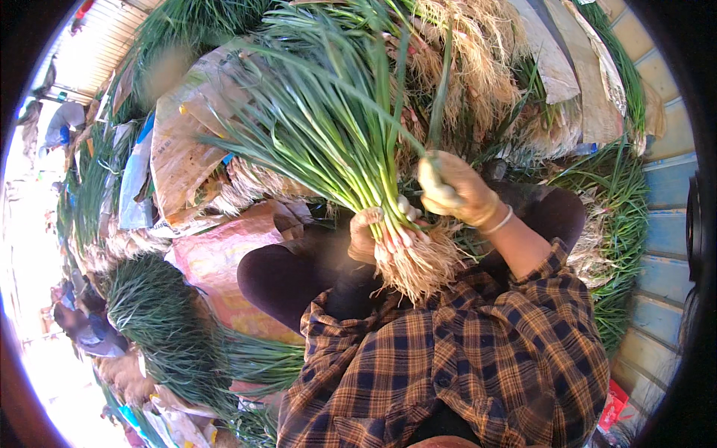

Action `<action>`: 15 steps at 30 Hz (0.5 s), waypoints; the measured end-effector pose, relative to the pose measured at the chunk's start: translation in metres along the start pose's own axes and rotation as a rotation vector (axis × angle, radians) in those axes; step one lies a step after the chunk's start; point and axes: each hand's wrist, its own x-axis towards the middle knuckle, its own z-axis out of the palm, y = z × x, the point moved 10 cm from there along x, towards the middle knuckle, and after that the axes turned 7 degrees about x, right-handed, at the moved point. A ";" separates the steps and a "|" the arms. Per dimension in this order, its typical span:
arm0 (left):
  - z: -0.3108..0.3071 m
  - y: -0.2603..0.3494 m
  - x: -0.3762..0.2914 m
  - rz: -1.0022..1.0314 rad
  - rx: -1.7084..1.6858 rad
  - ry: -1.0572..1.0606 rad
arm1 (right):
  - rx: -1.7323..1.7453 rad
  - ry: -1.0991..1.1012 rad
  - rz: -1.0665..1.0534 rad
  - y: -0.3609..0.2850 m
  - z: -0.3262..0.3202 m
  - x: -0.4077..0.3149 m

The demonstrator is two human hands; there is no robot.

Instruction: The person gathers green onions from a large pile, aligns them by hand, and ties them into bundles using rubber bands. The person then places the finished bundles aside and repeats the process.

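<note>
My left hand (367,232) is closed round the lower stems of a bunch of green onions (358,162), just above their pinkish bulbs. The bunch's pale, stringy roots (420,266) hang over my lap, and its green leaves fan out towards the upper left. To the right of the stems, my right hand (456,187), in what looks like a glove, is curled with its fingers round a long green leaf (400,129) that crosses above the bunch. That hand is slightly blurred. A pale band circles its wrist.
Piled green onions with roots (470,61) lie beyond my hands. Brown sacking (187,145) and a pink sack (224,263) are at the left, near another onion heap (162,319). More onions (616,224) lie at the right, beside blue and yellowish slats (669,224). People sit farther left.
</note>
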 end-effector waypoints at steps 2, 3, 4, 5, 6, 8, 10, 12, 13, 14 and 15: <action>0.008 0.015 0.001 0.066 -0.060 -0.099 | 0.116 -0.135 0.110 -0.015 0.009 -0.030; 0.008 0.022 0.001 0.106 -0.099 -0.112 | 0.093 -0.159 0.166 -0.022 0.006 -0.045; 0.003 0.032 0.001 0.189 -0.142 -0.081 | 0.021 -0.050 0.197 -0.029 -0.013 -0.053; 0.005 0.033 0.001 0.199 -0.119 -0.109 | 0.022 0.135 0.270 -0.032 -0.041 -0.060; -0.003 0.032 0.003 0.190 -0.067 -0.029 | -0.778 0.198 0.366 -0.038 -0.066 -0.068; -0.012 0.027 0.006 0.176 -0.012 0.069 | -2.045 0.200 0.830 -0.045 -0.109 -0.083; -0.013 0.027 0.009 0.193 0.050 0.095 | -1.400 0.196 0.371 -0.032 -0.082 -0.057; -0.014 0.026 0.011 0.169 0.144 0.135 | -1.102 0.104 0.216 -0.012 -0.059 -0.036; -0.010 0.024 0.012 0.146 0.115 0.113 | -1.157 -0.015 0.120 -0.005 -0.039 -0.026; -0.007 0.024 0.013 0.127 0.085 0.095 | -1.226 -0.039 0.194 0.008 -0.035 -0.018; -0.002 0.026 0.012 0.133 0.035 0.051 | -1.346 -0.037 0.049 -0.001 -0.022 -0.009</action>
